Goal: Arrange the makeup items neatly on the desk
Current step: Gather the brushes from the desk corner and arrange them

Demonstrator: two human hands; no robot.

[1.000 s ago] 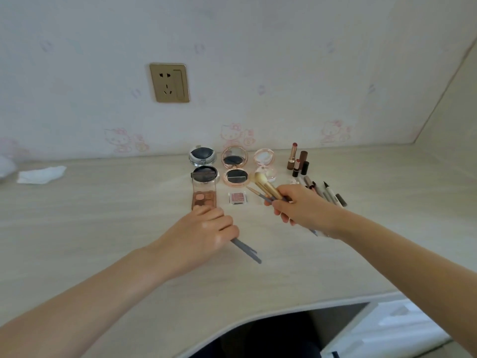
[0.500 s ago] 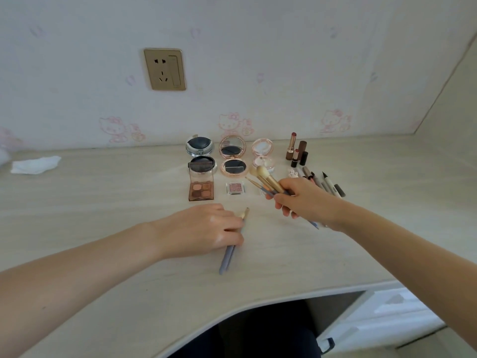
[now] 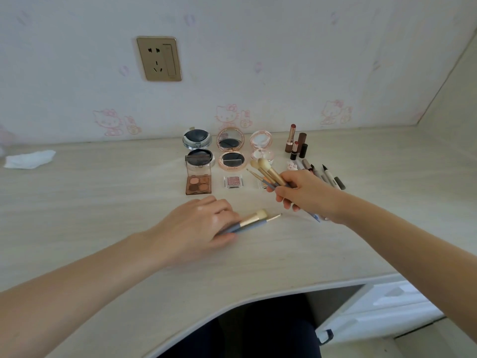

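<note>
At centre frame, low on the pale desk (image 3: 77,202): two blue-handled makeup brushes (image 3: 254,220), pinched between the curled fingers and thumb of the left hand (image 3: 196,223), bristle ends aimed right toward the other hand. Swung round from half a second ago, when the same pair pointed away toward the wall, and a second ago lay almost hidden under the palm. Just right and higher, a bundle of brushes (image 3: 268,174) gripped in the closed fist of the right hand (image 3: 304,193), heads fanned toward upper left, position barely changed. Likely meaning: the loose pair lined up for joining the bundle, brushes the last group not yet laid out. Behind, already in rows near the wall: three round compacts (image 3: 230,140), an eyeshadow palette (image 3: 198,183), a small pink pan (image 3: 233,181), standing lipsticks (image 3: 295,144), and pens (image 3: 327,175) in a slanted row at right, partly hidden by the right hand. Open desk plentiful to the left of the palette and across the lower middle; curved front edge close below the forearms, side wall closing in at far right. Crumpled tissue (image 3: 29,158) at far left, wall socket (image 3: 159,58) above.
</note>
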